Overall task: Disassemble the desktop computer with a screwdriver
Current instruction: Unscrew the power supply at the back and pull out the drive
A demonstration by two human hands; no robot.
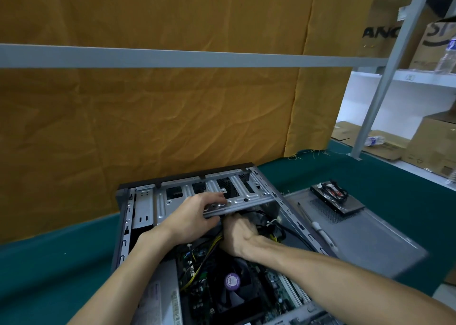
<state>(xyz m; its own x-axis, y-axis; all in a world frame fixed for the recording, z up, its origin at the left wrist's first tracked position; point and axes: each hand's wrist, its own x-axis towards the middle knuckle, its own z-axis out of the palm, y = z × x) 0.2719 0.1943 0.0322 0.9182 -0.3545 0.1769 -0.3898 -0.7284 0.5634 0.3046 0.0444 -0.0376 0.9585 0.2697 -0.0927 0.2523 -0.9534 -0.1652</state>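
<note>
The open desktop computer case [123, 235] lies flat on the green table, its motherboard and a black CPU fan [233, 290] with a purple sticker exposed. My left hand [195, 213] grips the near edge of the silver drive cage [246, 196], thumb under and fingers on top. My right hand [239, 235] reaches under that cage among black cables [278, 228]; its fingertips are hidden, so what they hold cannot be seen. A screwdriver [318, 228] with a white handle lies on the removed grey side panel [370, 235] to the right.
A removed hard drive [338, 198] with cables on top rests on the side panel's far end. A yellow cloth [148, 117] hangs behind the case. Metal shelving [385, 77] with cardboard boxes and plastic bottles stands at the right.
</note>
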